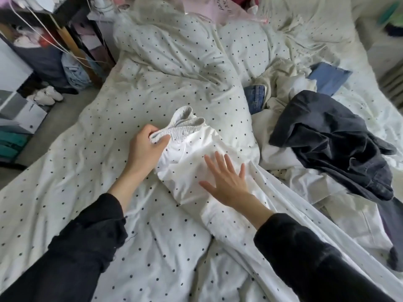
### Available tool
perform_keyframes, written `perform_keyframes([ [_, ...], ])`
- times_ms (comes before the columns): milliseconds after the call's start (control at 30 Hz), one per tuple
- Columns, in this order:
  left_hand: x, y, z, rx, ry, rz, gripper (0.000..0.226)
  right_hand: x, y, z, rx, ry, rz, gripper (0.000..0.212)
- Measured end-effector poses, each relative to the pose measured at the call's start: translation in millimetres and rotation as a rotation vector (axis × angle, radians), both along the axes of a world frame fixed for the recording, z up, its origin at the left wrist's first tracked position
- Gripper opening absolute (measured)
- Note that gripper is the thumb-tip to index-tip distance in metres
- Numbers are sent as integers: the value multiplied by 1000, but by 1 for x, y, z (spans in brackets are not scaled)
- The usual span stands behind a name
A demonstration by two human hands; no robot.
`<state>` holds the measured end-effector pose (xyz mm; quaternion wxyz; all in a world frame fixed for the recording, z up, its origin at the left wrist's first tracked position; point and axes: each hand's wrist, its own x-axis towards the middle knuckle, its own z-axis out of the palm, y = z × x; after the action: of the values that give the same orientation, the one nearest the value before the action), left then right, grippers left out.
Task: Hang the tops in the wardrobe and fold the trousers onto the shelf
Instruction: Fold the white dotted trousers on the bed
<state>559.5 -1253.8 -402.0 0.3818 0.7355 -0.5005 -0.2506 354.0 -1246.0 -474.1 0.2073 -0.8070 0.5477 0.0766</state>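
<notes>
White trousers (192,153) with an elastic waistband lie stretched along the spotted bed cover (109,166), waistband at the far end. My left hand (145,147) grips the gathered waistband. Flat on the trouser fabric below the waistband lies my right hand (226,182), fingers spread and straight. To the right sits a heap of clothes: a dark grey garment (331,140), cream and white pieces (283,83) and a bit of blue denim (256,98). No wardrobe or shelf for the clothes is in sight.
A blue flat item (329,77) lies past the heap. Left of the bed stand cluttered shelves (26,68), white shoes (46,95) on the floor and boxes. A rumpled duvet (174,44) fills the far part of the bed.
</notes>
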Motion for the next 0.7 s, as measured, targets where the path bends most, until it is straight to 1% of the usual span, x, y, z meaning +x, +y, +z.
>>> perform_keyframes([
  [67,-24,17,9,-49,-35,-46,17,-27,13,4,18,-55,-101,66],
  [100,-35,25,12,-74,-51,-76,17,-36,17,8,19,-145,-168,62],
  [133,-50,38,15,-96,-64,-125,18,-50,29,15,28,-284,-286,58],
  [200,-75,61,13,-142,-89,-259,19,-67,44,29,96,-645,-606,52],
  [233,-86,72,6,-161,-134,-351,19,-73,50,33,161,-834,-773,53],
  [267,-101,84,-3,-183,-204,-446,18,-84,58,39,223,-972,-906,54],
  [300,-111,93,-14,-184,-278,-536,16,-89,64,39,256,-1046,-997,56],
  [333,-124,100,-23,-136,-324,-623,15,-98,69,40,258,-1068,-1044,56],
  [367,-133,105,-31,-46,-366,-694,17,-103,72,41,243,-1052,-1044,54],
  [400,-141,108,-41,103,-410,-777,24,-106,76,39,217,-995,-1025,50],
  [433,-146,111,-50,261,-430,-874,36,-108,81,36,181,-902,-985,44],
  [467,-147,112,-57,390,-409,-957,48,-109,87,31,130,-765,-920,40],
  [500,-147,113,-58,430,-369,-1021,54,-109,94,27,50,-610,-829,39],
  [533,-147,112,-59,365,-324,-1040,53,-108,101,24,-60,-470,-727,39],
  [567,-143,109,-60,214,-295,-994,46,-106,109,20,-175,-373,-617,38],
  [600,-137,103,-60,57,-309,-898,40,-102,116,16,-277,-308,-506,38],
  [633,-130,95,-59,-57,-349,-767,38,-99,123,10,-318,-263,-402,39],
  [667,-122,84,-59,-100,-391,-627,36,-96,128,4,-337,-225,-305,41],
  [700,-112,73,-61,-69,-425,-512,33,-91,132,1,-336,-178,-206,43],
])
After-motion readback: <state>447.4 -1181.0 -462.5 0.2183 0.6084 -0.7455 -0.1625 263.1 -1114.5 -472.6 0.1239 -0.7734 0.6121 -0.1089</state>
